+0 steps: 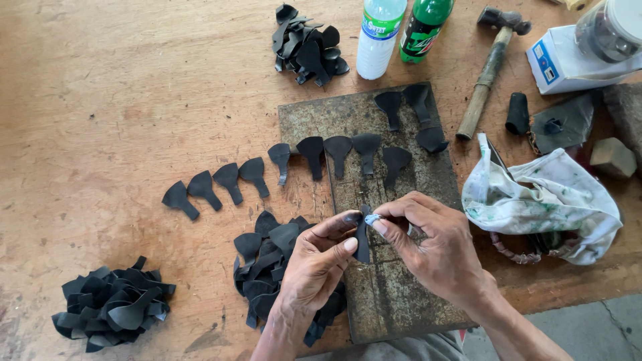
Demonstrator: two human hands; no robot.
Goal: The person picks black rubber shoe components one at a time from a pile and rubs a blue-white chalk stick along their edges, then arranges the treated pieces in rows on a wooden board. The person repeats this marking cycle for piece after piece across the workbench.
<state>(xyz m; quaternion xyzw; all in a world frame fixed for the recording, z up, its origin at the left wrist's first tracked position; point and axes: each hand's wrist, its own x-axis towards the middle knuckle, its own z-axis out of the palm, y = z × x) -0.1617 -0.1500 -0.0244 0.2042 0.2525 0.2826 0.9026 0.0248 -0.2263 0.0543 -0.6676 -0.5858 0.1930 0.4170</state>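
Head view: both hands' grips, left hand (314, 261) and right hand (435, 244), pinch one black rubber piece (362, 242).

You look down on a worn, scuffed wooden workbench (120, 87) in even daylight, its surface reddish-brown and stained. At the lower right corner, past the bench's edge, a strip of grey concrete floor (588, 321) shows.

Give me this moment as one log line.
left hand: pinches black piece | right hand: pinches its top | over metal plate | pile beside
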